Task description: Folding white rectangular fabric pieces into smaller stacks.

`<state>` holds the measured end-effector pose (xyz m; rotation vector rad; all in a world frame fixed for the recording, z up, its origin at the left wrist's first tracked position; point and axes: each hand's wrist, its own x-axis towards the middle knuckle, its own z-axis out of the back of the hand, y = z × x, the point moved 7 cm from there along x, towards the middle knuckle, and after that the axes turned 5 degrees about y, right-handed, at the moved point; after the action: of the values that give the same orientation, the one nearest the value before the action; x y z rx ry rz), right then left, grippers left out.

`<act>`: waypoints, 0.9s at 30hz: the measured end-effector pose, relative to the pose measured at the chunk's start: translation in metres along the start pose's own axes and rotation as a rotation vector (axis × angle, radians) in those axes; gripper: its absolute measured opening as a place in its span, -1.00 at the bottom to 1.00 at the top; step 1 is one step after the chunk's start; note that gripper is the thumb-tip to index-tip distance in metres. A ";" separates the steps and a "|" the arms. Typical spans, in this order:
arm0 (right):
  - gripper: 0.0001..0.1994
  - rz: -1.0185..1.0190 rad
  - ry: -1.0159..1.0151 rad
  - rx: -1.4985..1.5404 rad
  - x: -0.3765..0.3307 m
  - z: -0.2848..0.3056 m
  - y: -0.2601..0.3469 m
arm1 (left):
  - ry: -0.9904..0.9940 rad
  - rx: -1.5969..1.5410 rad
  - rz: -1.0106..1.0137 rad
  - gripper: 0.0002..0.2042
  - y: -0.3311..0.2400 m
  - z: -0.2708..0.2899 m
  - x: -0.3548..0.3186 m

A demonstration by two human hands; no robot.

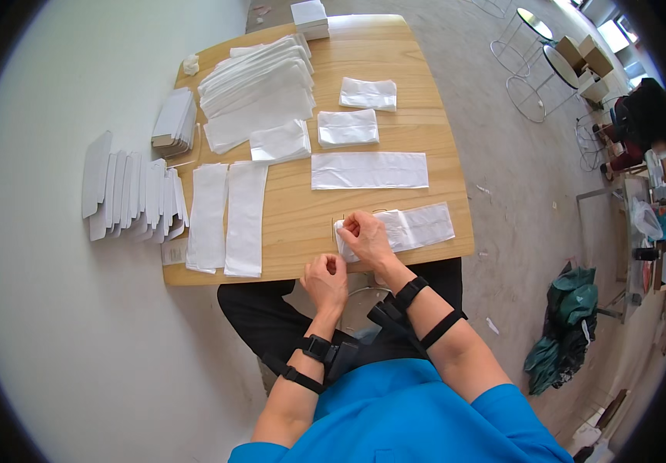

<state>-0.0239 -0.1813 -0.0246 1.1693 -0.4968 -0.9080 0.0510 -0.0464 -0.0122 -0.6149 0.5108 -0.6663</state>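
A long white paper-like strip (pixel 424 225) lies near the table's front right edge, its left end rumpled or folded over. Above that end is my right hand (pixel 366 238), thumb and fingers pinched together; what they hold, if anything, is too small to make out. Thin dark lines, like a cord or wire, show beside the fingers. My left hand (pixel 327 282) is at the front edge of the table, lower and to the left, its fingers curled closed with their contents hidden. A second flat white strip (pixel 370 170) lies just beyond my right hand.
Two folded white pieces (pixel 348 129) lie farther back. Long white strips (pixel 246 220) lie at the left, with a large fanned pile (pixel 260 89) behind. White cards (pixel 134 197) are stacked along the left wall. Stools (pixel 537 25) and a green bag (pixel 561 328) are on the right.
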 end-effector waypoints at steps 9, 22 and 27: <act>-0.80 -0.119 -0.053 -0.237 0.008 0.014 0.010 | -0.047 0.063 -0.059 -0.80 -0.011 -0.002 0.005; -0.82 0.442 0.111 -0.527 -0.080 0.017 0.040 | 0.222 -0.097 -0.368 -0.87 -0.025 0.007 0.060; -0.83 0.412 0.129 -0.522 -0.068 0.013 0.048 | 0.248 -0.095 -0.293 -0.88 -0.023 0.005 0.060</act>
<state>-0.0557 -0.1280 0.0327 0.6118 -0.3475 -0.5508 0.0854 -0.1012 -0.0075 -0.7078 0.6934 -1.0080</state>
